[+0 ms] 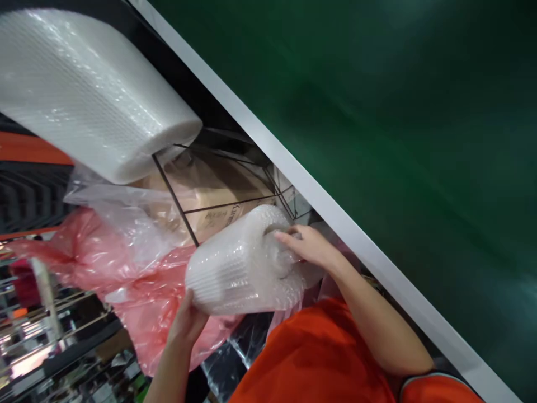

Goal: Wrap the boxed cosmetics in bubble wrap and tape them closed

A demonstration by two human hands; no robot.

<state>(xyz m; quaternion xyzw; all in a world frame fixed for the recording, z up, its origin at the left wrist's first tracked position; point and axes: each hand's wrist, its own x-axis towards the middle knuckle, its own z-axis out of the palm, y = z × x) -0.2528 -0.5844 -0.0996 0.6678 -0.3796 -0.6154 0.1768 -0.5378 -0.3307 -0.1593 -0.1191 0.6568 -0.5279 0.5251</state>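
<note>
Beside the white edge (344,229), the left hand (188,318) is clasping one bubble-wrap bundle (229,268); the right hand (308,245) is pinching it (one big roll (96,95) is lying near).

We can read only one scrap of print: the dark letters "auty", slanting upward on the brown cardboard (218,197) behind the wire rack (174,197), just above the wrapped bubble-wrap bundle (226,271). Beside them on the same cardboard we see a short row of other dark characters, too blurred for us to make out.
</note>
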